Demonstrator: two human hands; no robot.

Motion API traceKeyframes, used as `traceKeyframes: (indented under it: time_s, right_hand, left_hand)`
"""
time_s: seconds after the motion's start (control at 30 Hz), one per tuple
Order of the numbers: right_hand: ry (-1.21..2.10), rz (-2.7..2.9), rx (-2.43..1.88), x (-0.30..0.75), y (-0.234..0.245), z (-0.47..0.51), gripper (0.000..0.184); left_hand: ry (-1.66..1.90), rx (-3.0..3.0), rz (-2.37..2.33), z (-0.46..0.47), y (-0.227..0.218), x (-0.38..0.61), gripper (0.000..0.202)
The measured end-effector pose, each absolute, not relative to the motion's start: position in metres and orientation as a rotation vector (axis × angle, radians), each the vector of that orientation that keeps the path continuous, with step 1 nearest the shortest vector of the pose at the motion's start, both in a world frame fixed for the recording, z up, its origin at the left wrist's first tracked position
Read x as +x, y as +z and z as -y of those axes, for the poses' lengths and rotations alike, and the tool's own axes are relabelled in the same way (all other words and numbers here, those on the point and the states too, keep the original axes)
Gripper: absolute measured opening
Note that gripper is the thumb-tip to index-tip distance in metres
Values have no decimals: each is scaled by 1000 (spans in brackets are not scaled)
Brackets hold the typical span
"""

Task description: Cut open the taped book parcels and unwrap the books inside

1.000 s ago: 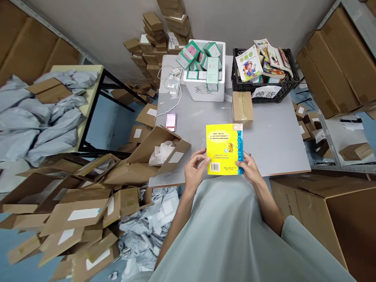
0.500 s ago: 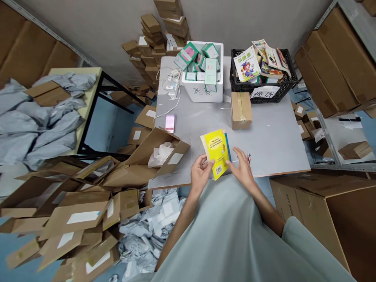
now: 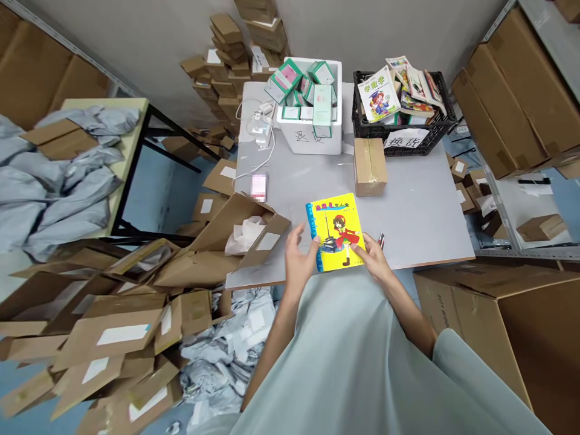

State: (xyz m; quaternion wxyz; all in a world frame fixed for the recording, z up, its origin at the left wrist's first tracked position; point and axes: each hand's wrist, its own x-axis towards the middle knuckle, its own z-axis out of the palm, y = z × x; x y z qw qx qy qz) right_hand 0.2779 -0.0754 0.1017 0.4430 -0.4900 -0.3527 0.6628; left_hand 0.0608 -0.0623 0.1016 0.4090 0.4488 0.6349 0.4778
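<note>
A yellow children's book [image 3: 334,231] lies front cover up near the front edge of the grey table [image 3: 417,205]; the cover shows a figure in red. My right hand [image 3: 374,257] grips the book's lower right corner. My left hand [image 3: 298,257] rests at the book's left edge with its fingers spread apart. A small red-tipped object [image 3: 381,240] lies on the table just right of my right hand.
A taped cardboard box [image 3: 370,166] sits behind the book. Further back stand a white foam box [image 3: 312,136] of green cartons and a black crate [image 3: 399,130] of books. An open carton [image 3: 235,238] overhangs the table's left edge. Flattened cartons and grey mailers cover the floor left.
The book has been turned over, from back cover with barcode up to front cover up. My left hand let go and opened beside it; my right hand took the lower right corner.
</note>
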Motion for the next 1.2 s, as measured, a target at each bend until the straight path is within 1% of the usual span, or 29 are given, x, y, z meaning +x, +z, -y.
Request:
traceKeyframes:
  time_s: [0.07,0.2,0.27,0.4,0.53,0.7,0.83,1.0,1.1,1.2]
  right_hand:
    - [1670,819,-1221,283,105,81,62]
    - [1701,795,-1213,292,106,85,66]
    - [1700,820,-1211,297,105,84,65]
    - [1676,891,-1187,305,105,80,62]
    - [1545,1019,-1217,312,103,75,53]
    - [1286,1213,-1277,318,101,71,40]
    - [1182,1271,-1319,317,104,71,37]
    - [1161,1293,-1294,317,106,72,36]
    - [1199,1263,-1281,317,107,73,38]
    - [1244,1196,-1363,314,109,75,35]
  left_hand:
    - [1174,1048,-1536,62,101,49,73]
    - [987,963,-1285,66,110,46,62]
    - [973,950,-1252,67,114,52,58]
    - [995,955,-1252,67,112,59,57]
    - [1037,1065,-1294,64,104,55,50]
    - [1141,1395,-1302,61,115,46,29]
    - [1197,1512,-1287,63,125,46,27]
    - [1247,1544,-1277,66,124,43,19]
    - [1232,1489,-1311,69,122,41,21]
    - [1167,1317,-1341,70,121,40,32]
